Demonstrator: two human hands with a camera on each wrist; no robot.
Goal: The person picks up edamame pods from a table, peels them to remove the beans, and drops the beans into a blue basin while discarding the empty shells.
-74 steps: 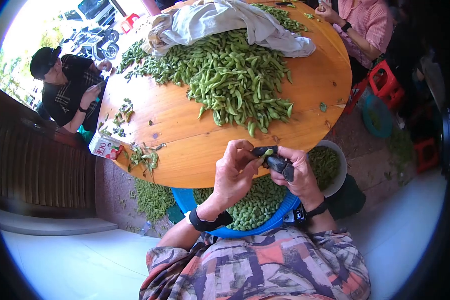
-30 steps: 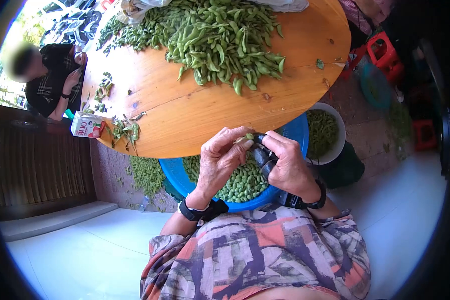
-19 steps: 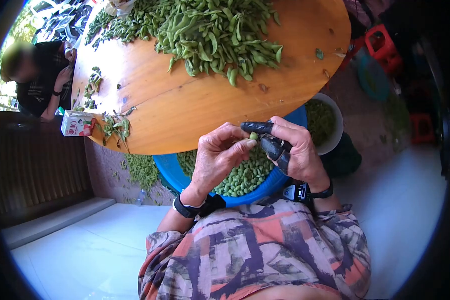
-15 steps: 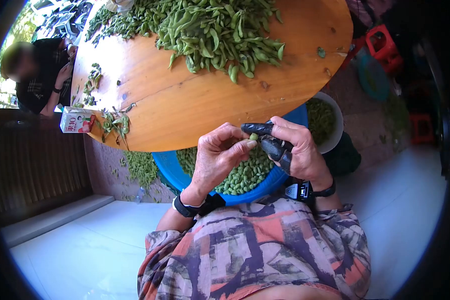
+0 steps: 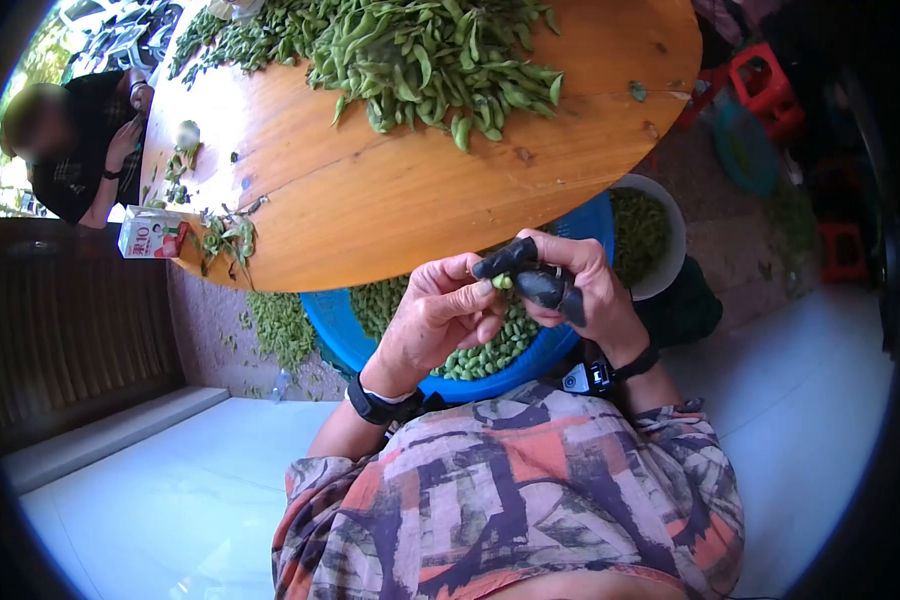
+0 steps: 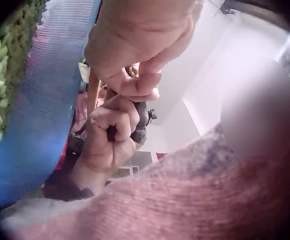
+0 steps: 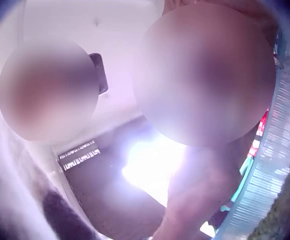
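In the head view a small green pod (image 5: 502, 282) is pinched between the thumb and forefinger of the left hand (image 5: 432, 318). The right hand (image 5: 588, 290), with black coverings on its thumb and forefinger, closes on the same pod from the other side. Both hands are over a blue basin (image 5: 327, 325) holding shelled green beans (image 5: 490, 357). The left wrist view shows the left hand (image 6: 140, 45) above the curled right hand (image 6: 110, 132); the pod is hidden there. A blur covers much of the right wrist view.
A pile of pods (image 5: 430, 70) lies on the round wooden table (image 5: 370, 220), with a juice carton (image 5: 152, 233) at its left edge. A pale bucket (image 5: 678, 240) of pods stands right of the basin. Another person (image 5: 80, 150) sits at the far left.
The view has tilted down, so the table pile sits higher. The right hand's covered forefinger has bent down onto the pod, and the two hands are closer together than half a second ago.
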